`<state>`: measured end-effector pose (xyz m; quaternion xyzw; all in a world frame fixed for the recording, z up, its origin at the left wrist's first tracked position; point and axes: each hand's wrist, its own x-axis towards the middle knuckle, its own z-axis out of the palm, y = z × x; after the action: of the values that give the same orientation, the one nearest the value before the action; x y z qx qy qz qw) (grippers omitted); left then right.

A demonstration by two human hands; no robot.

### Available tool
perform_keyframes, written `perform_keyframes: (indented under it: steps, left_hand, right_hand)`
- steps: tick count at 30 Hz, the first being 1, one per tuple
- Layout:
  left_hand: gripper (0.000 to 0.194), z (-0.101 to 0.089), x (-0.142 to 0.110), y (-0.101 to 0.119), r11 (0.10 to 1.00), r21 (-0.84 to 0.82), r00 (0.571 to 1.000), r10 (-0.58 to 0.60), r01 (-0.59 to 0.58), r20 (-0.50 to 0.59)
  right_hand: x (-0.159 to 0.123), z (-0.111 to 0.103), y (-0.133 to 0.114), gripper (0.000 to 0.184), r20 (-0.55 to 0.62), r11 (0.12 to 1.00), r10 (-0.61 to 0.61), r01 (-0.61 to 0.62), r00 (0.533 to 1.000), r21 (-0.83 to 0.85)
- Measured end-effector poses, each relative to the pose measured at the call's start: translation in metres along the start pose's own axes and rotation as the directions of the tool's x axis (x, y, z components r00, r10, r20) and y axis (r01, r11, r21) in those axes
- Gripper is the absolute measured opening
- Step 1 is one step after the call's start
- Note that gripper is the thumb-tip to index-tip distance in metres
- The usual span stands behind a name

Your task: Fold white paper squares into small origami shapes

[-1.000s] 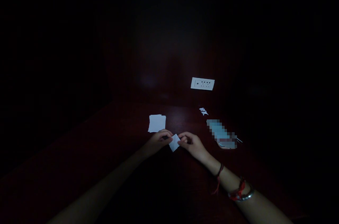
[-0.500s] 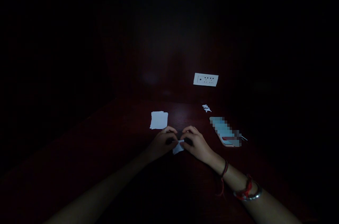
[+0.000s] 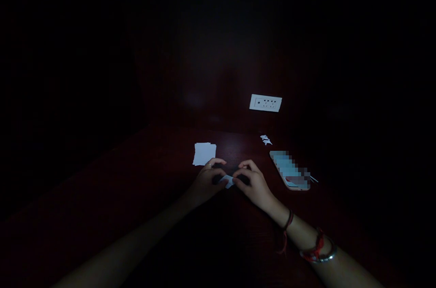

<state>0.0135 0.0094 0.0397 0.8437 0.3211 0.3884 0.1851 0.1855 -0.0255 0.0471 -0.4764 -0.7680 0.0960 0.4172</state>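
Observation:
A small white piece of paper (image 3: 229, 181) is between my two hands, low over the dark red table. My left hand (image 3: 208, 183) pinches its left side between thumb and fingers. On the opposite side, my right hand (image 3: 252, 184) grips the paper's edge with thumb and forefinger. The paper looks partly folded, though the dim light and my fingers hide its exact shape. Just beyond my left hand lies a stack of square white paper sheets (image 3: 205, 154), its edges uneven.
A phone (image 3: 289, 170) lies to the right of my right hand, its screen pixelated. Behind it are small folded white paper pieces (image 3: 266, 139). A white power socket (image 3: 265, 102) is on the back wall. The table (image 3: 153, 156) is dark reddish wood.
The paper between my hands now shows as a smaller, flatter shape, and its lower part no longer hangs toward me. My fingers have spread slightly apart.

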Motion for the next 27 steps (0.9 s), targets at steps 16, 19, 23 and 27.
perform_keyframes:
  steps: [16, 19, 23, 27]
  left_hand:
    - [0.005, 0.002, -0.001, -0.001, 0.998, 0.036, 0.998, 0.049, -0.050, 0.045]
    - [0.007, 0.001, -0.001, 0.002, 0.998, 0.044, 0.997, 0.048, -0.051, 0.063]
    - [0.008, 0.000, -0.001, 0.008, 0.993, 0.064, 0.993, 0.095, -0.100, 0.073]
    - [0.007, 0.000, -0.002, 0.012, 0.992, 0.071, 0.992, 0.095, -0.101, 0.088]
  right_hand:
    - [-0.002, -0.001, -0.002, 0.007, 0.037, 0.995, -0.063, 0.066, 0.997, -0.075]
    - [-0.002, -0.001, -0.001, 0.009, 0.041, 0.988, -0.098, 0.102, 0.994, -0.119]
    - [-0.002, -0.003, -0.004, 0.011, 0.085, 0.975, -0.139, 0.151, 0.987, -0.161]
    - [-0.002, -0.004, -0.007, 0.009, 0.136, 0.968, -0.148, 0.172, 0.980, -0.181]
